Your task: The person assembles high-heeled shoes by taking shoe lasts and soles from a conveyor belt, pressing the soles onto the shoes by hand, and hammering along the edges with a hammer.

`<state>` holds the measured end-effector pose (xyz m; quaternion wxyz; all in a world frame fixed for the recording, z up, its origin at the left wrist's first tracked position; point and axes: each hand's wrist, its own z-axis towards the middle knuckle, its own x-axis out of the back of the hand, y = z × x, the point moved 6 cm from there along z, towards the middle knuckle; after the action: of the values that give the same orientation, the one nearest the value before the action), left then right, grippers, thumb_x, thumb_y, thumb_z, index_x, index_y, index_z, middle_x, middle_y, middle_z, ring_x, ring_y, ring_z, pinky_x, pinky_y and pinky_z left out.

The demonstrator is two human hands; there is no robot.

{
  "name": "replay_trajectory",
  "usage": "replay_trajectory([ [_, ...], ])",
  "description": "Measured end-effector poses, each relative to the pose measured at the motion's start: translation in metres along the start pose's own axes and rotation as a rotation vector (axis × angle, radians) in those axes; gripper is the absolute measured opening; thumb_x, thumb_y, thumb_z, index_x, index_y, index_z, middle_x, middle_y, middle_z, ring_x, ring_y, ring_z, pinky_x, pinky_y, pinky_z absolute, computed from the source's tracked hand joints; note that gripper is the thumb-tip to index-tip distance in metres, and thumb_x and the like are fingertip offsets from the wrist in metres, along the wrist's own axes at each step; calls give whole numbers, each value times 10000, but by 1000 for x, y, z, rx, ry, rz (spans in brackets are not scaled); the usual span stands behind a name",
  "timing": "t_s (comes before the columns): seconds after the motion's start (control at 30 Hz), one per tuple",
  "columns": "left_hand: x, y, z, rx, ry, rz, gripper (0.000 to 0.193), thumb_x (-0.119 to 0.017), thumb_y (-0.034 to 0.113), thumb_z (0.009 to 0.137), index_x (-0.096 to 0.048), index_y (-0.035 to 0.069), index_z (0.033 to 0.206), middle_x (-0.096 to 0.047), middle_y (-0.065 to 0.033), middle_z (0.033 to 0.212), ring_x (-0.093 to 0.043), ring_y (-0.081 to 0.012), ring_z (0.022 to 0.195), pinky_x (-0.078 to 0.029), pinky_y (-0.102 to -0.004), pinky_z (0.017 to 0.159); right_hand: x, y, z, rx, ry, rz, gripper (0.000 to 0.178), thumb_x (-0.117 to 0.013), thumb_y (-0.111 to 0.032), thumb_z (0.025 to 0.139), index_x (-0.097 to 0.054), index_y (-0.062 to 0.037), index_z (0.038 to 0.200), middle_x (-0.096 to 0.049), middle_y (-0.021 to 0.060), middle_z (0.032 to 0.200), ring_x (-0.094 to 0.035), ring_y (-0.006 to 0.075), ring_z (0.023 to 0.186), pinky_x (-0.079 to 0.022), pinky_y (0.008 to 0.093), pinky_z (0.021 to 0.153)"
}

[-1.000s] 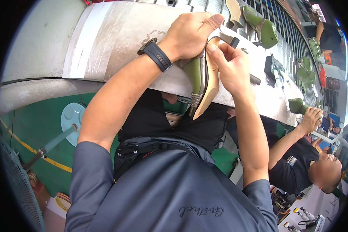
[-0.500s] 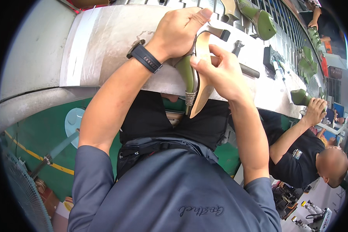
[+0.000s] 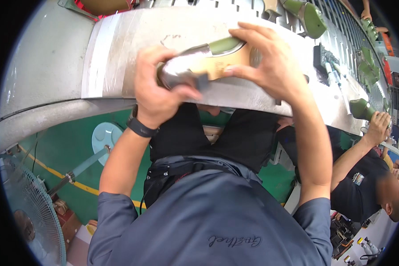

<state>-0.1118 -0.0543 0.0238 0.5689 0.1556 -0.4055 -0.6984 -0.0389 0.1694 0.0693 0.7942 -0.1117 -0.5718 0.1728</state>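
Note:
Between my hands a high-heeled shoe lies sideways just over the bench, its tan sole facing me. It has a green upper and shiny silver trim, and its left end is blurred. My left hand is wrapped round the silvery left end, thumb along the lower side. A small dark block-like piece shows by that thumb; what it is I cannot make out. My right hand grips the right end, thumb on the sole and fingers over the top. The jewelled heel is hidden from view.
The metal bench carries more green shoes on a slatted conveyor at the far right. A black holder with brush-like tools stands nearer. A co-worker's hand holds a green shoe at right. A fan stands at lower left.
The shoe has turned from upright, heel toward me, to lying crosswise. My left hand has come down and left, and my right hand has moved up and right to the shoe's other end.

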Motion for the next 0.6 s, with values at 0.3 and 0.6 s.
replay_trajectory([
  [0.3, -26, 19, -19, -110, -301, 262, 691, -950, 153, 691, -680, 40, 1316, -634, -214, 1423, -612, -388, 1309, -504, -466, 1091, -15, 3, -9, 163, 8, -64, 863, -916, -479, 673, -647, -165, 1431, -581, 112, 1484, -464, 362, 1429, -426, 496, 1165],
  [0.6, -32, 21, -17, -64, -286, 239, 671, -952, 126, 706, -684, 45, 1316, -642, -232, 1420, -620, -398, 1313, -491, -474, 1114, -8, -7, -5, 249, 41, -92, 797, -917, -522, 682, -697, -63, 1295, -581, 216, 1378, -527, 454, 1285, -474, 546, 1062],
])
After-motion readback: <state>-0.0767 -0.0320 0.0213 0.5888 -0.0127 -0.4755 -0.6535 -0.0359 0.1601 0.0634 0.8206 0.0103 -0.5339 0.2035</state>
